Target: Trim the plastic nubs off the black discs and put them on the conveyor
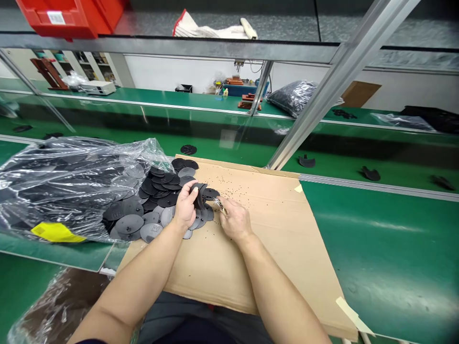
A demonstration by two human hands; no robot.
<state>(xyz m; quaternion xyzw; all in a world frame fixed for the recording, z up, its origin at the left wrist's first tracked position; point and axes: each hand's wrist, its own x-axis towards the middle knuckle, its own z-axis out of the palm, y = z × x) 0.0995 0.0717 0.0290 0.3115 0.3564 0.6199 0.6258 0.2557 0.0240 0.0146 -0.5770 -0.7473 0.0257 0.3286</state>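
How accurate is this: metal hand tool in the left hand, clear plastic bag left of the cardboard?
Wrong hand: the head view shows the metal hand tool in the right hand, not the left hand. The clear plastic bag does lie left of the cardboard.

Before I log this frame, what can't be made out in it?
In the head view:
Shiny tool: the right hand covers most, hiding its type.
Black discs in the left hand: overlap hides their count.
Clear plastic bag: glare and creases obscure how many discs it holds.
Dark specks on the cardboard sheet: too small to identify.
Rightmost dark part: shape blurred.
Red bin: cut by the top edge.
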